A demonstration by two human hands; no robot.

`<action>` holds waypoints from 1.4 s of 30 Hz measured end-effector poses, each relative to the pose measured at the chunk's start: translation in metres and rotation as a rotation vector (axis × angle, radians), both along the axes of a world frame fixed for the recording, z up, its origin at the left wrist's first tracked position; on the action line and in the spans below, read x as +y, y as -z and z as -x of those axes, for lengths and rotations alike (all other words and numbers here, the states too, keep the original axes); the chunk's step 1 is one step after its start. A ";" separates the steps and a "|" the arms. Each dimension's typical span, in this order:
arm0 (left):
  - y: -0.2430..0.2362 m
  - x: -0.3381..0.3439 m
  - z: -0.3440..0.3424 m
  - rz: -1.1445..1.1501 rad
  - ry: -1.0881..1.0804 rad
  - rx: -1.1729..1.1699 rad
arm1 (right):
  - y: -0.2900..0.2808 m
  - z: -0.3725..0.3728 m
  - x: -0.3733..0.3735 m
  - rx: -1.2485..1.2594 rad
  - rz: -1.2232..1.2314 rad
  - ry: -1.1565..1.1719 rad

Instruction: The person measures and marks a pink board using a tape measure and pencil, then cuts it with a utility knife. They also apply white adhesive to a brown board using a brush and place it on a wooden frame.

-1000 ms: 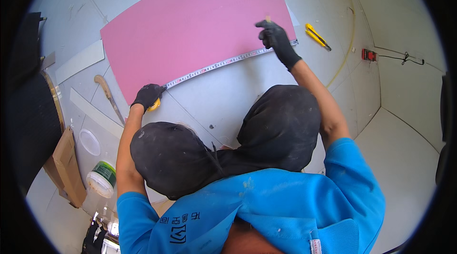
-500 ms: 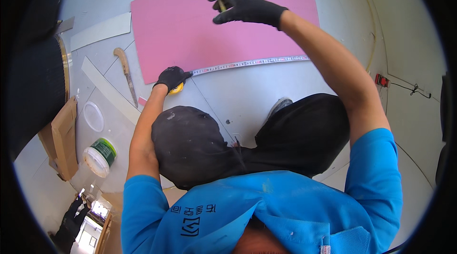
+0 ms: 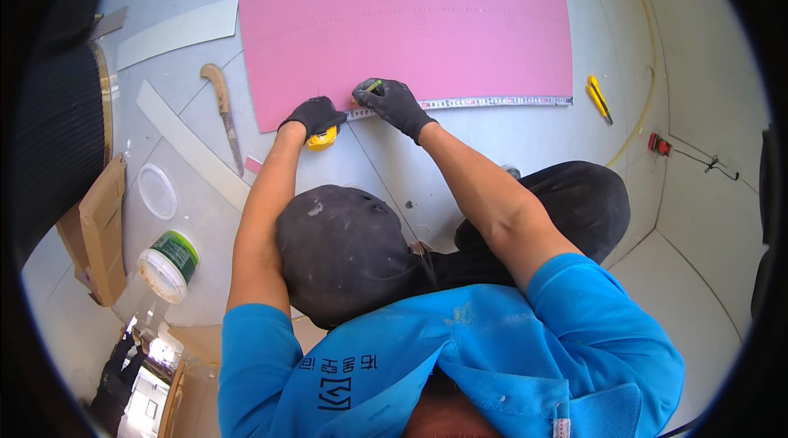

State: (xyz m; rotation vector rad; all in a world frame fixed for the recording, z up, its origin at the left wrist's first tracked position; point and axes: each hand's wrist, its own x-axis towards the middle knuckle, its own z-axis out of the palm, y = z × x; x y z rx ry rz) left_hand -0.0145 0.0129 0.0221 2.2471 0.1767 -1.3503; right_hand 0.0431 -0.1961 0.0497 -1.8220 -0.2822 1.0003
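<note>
A pink board (image 3: 402,27) lies on the tiled floor above my knees. My left hand (image 3: 312,116) in a black glove is closed on a yellow tape measure (image 3: 322,140) at the board's lower left edge. The blade (image 3: 480,101) stretches right along that edge to the corner. My right hand (image 3: 392,105), also gloved, pinches a thin yellow-green pencil or marker (image 3: 376,87) low over the board, just right of my left hand and by the blade. Where its tip meets the surface is hidden by the fingers.
Left are a wooden-handled saw (image 3: 222,105), pale strips (image 3: 180,34), a white lid (image 3: 158,192), a bucket (image 3: 168,264) and cardboard (image 3: 105,245). Right are a yellow knife (image 3: 598,99), a thin hose (image 3: 650,27) and a red device (image 3: 659,145) by the wall.
My right hand has swung from over the board down and left, pencil in it, to beside my left hand. My left hand stays on the tape measure.
</note>
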 end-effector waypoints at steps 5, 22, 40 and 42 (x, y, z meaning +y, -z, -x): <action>-0.020 -0.008 -0.006 -0.133 -0.029 0.004 | 0.006 0.008 0.007 -0.134 0.031 -0.050; -0.013 0.026 0.006 -0.059 -0.056 -0.002 | 0.016 0.018 0.026 -0.206 0.080 -0.134; -0.011 0.024 0.009 -0.113 -0.084 0.020 | 0.019 0.016 0.030 -0.165 0.107 -0.119; -0.011 0.024 0.009 -0.112 -0.078 0.015 | 0.020 0.016 0.030 -0.159 0.109 -0.129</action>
